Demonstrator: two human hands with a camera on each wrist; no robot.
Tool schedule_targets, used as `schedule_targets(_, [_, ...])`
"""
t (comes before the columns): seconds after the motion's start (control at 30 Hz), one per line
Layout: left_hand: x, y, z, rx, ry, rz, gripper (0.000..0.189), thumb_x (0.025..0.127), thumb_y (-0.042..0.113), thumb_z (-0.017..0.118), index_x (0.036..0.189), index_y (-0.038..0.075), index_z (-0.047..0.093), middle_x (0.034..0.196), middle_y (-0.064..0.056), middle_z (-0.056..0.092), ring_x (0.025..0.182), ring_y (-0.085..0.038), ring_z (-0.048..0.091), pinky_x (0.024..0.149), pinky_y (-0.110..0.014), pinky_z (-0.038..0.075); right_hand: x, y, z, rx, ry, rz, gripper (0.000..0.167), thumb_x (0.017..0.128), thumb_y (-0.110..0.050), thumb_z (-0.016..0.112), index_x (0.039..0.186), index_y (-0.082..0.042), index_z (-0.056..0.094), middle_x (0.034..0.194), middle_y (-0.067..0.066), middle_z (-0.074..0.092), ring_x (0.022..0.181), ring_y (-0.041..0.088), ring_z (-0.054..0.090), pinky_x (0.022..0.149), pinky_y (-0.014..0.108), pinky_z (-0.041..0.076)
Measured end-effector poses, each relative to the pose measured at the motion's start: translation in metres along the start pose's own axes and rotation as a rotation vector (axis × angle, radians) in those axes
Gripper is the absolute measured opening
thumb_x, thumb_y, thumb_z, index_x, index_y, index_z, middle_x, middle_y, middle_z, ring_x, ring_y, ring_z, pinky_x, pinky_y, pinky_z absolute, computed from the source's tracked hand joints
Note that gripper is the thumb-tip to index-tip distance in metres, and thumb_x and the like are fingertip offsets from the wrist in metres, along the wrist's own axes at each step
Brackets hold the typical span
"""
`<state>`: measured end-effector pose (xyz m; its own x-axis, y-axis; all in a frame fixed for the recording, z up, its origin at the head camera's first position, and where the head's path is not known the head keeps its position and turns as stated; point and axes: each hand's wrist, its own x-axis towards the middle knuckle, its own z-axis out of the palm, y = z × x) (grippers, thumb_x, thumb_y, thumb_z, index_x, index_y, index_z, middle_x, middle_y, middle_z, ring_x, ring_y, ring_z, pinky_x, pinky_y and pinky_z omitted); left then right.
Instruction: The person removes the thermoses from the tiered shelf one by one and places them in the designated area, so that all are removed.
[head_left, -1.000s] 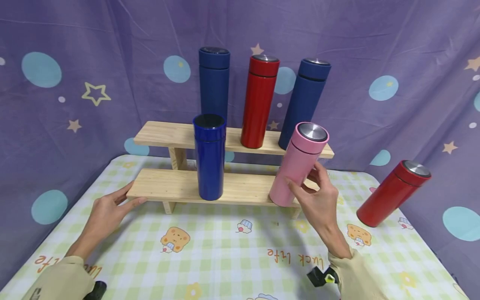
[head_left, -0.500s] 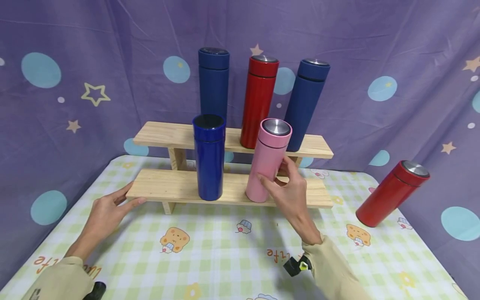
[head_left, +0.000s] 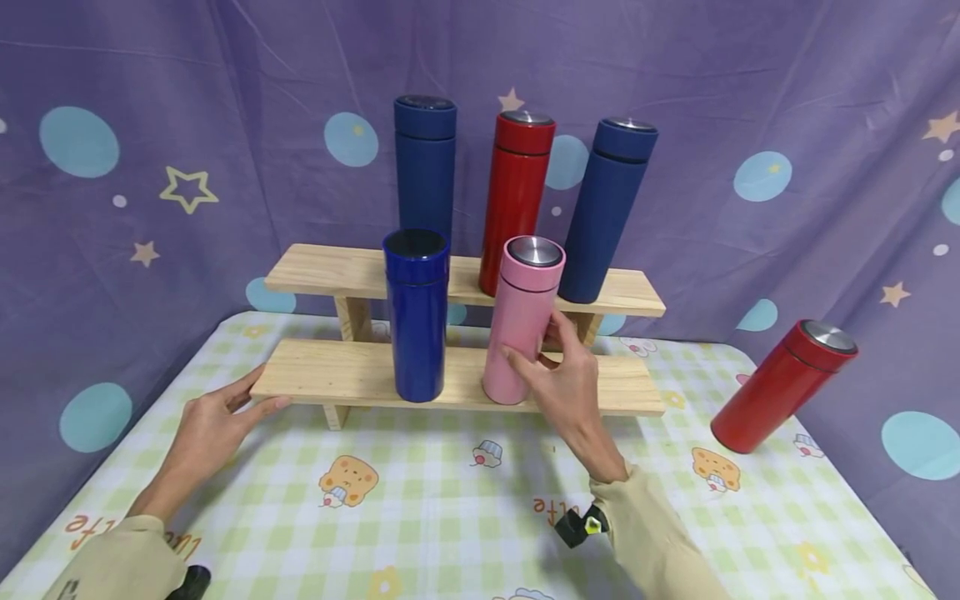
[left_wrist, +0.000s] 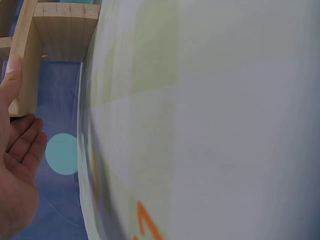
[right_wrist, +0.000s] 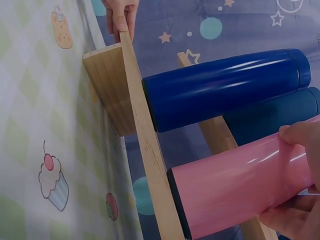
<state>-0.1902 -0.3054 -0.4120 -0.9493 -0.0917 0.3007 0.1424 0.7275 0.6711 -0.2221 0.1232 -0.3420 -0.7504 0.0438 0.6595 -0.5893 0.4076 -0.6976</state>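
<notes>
My right hand (head_left: pixel 564 377) grips a pink thermos (head_left: pixel 517 333) low on its body, thumb in front. The thermos stands upright on the lower board of a two-tier wooden shelf (head_left: pixel 337 371). In the right wrist view, the base of the pink thermos (right_wrist: pixel 225 195) meets the board. To its left, a gap away, stands a glossy blue thermos (head_left: pixel 417 325). At the lower board's left end, my left hand (head_left: pixel 213 425) holds the corner between thumb and fingers; the left wrist view shows its thumb on the wood (left_wrist: pixel 30 75).
On the upper board stand a matte navy thermos (head_left: pixel 425 175), a red thermos (head_left: pixel 517 200) and another navy thermos (head_left: pixel 607 212). A second red thermos (head_left: pixel 783 387) stands on the checked tablecloth (head_left: pixel 450 508) at the right. A purple curtain (head_left: pixel 247 108) hangs close behind.
My right hand has moved left with the pink thermos, from the lower board's right part towards the blue thermos. The thermos has gone from tilted to more upright. My left hand has stayed put.
</notes>
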Motion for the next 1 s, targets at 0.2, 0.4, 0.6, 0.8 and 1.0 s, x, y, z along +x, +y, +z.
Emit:
schedule_targets(0.2, [0.000,0.000,0.000,0.000,-0.003,-0.001,0.078,0.097,0.043,0.074,0.156,0.002,0.043,0.141,-0.039,0.049,0.122,-0.057,0.055,0.064,-0.008,0.042,0.000,0.000,-0.002,-0.037,-0.028,0.011,0.071,0.084,-0.010,0.089,0.145,0.000,0.055,0.116,0.017,0.070,0.099,0.027,0.069,0.079,0.042,0.060])
schedule_targets(0.4, [-0.001,-0.002,0.000,0.001,-0.005,0.002,0.077,0.098,0.042,0.074,0.156,0.002,0.043,0.141,-0.039,0.049,0.122,-0.057,0.055,0.060,-0.014,0.045,-0.004,0.000,-0.012,-0.053,-0.035,0.068,0.075,0.088,-0.021,0.087,0.150,-0.002,0.050,0.129,0.017,0.067,0.112,0.031,0.068,0.087,0.052,0.057])
schedule_targets(0.6, [-0.001,-0.003,0.000,-0.002,0.004,0.006,0.076,0.097,0.041,0.075,0.155,0.002,0.044,0.140,-0.040,0.049,0.121,-0.058,0.055,0.058,-0.016,0.046,-0.011,0.008,-0.033,-0.088,0.015,0.064,0.073,0.088,-0.015,0.086,0.148,0.003,0.050,0.130,0.022,0.065,0.118,0.037,0.066,0.091,0.055,0.055])
schedule_targets(0.8, [0.000,-0.002,0.000,0.002,0.005,0.000,0.077,0.097,0.042,0.076,0.155,0.002,0.045,0.140,-0.039,0.050,0.121,-0.057,0.056,0.063,-0.007,0.042,-0.024,0.021,-0.063,-0.154,0.057,0.089,0.071,0.089,-0.013,0.085,0.150,0.001,0.050,0.133,0.024,0.064,0.120,0.038,0.064,0.093,0.055,0.054])
schedule_targets(1.0, [0.001,-0.001,0.001,0.004,0.005,0.000,0.077,0.097,0.042,0.076,0.155,0.002,0.045,0.139,-0.040,0.049,0.120,-0.057,0.056,0.062,-0.010,0.043,-0.038,0.030,-0.094,-0.229,0.094,0.121,0.070,0.090,-0.011,0.084,0.150,0.000,0.050,0.135,0.022,0.063,0.122,0.036,0.064,0.094,0.053,0.052])
